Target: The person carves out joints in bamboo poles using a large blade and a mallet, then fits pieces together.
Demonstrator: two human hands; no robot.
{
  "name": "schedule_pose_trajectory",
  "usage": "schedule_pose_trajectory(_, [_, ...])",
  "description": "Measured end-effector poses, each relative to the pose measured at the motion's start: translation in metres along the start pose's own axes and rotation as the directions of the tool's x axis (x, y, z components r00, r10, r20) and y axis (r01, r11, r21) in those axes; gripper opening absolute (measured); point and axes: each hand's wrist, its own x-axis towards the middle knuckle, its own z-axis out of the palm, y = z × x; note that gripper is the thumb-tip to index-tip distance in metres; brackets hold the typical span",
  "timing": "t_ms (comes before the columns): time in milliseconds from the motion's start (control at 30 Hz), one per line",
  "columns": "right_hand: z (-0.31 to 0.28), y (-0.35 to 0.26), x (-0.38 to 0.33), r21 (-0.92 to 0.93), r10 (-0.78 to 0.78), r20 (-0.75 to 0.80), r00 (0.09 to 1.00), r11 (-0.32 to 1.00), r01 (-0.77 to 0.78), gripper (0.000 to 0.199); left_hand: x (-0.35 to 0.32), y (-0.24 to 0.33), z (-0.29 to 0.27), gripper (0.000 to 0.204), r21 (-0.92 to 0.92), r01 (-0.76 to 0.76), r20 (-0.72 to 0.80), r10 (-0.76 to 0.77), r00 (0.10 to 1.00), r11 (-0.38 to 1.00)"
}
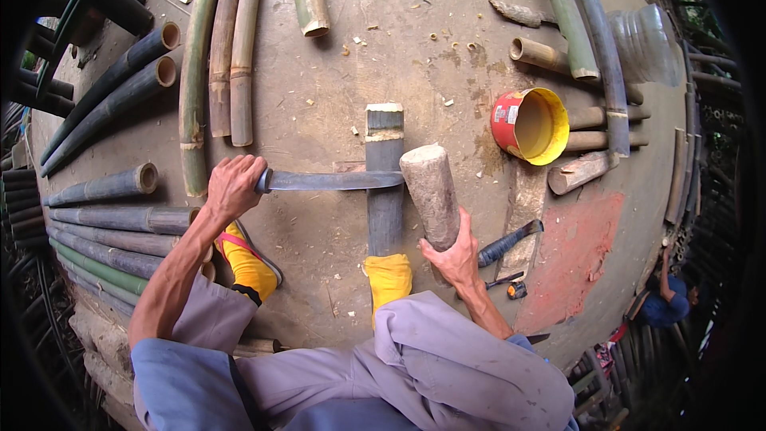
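Observation:
My left hand (233,190) is closed round the handle of a long knife (327,181). Its blade reaches to the right and lies across a dark bamboo piece (384,223), with the tip near its right edge. The bamboo is stretched out away from me on the ground, with a pale shaved band near its far end. My yellow-covered foot (389,278) is at its near end. In my right hand (455,257), a thick wooden club (431,191) is gripped low and tilts up beside the bamboo, its blunt top close to the knife tip.
Bamboo poles (120,183) are stacked at the left, with longer ones (243,56) behind. A red and yellow bucket (504,124) holding murky liquid stands at the right. A dark-wrapped tool (511,243) lies near my right hand. Another person (669,303) is at the far right.

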Motion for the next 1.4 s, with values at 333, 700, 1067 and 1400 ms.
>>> schedule_pose_trajectory(333, [-0.072, -0.069, 0.068, 0.059, -0.878, 0.468, -0.098, -0.080, 0.995, 0.073, 0.008, -0.005, 0.002, 0.027, 0.030, 0.016, 0.129, -0.020, 0.992, 0.999])
schedule_pose_trajectory(700, [-0.042, -0.075, 0.067, 0.153, -0.756, 0.653, -0.049, 0.069, 0.986, 0.070, 0.014, -0.008, 0.006, 0.028, 0.043, 0.000, 0.080, -0.004, 0.997, 0.999])
schedule_pose_trajectory(1067, [-0.034, -0.064, 0.068, 0.087, -0.773, 0.626, 0.105, 0.202, 0.975, 0.084, 0.020, -0.008, 0.005, 0.028, 0.075, 0.016, 0.113, -0.024, 0.993, 0.997])
schedule_pose_trajectory(1400, [-0.047, -0.049, 0.094, -0.326, -0.603, 0.632, 0.486, 0.362, 0.873, 0.093, 0.019, 0.006, 0.004, 0.031, 0.071, 0.066, -0.013, -0.065, 0.998, 0.995])
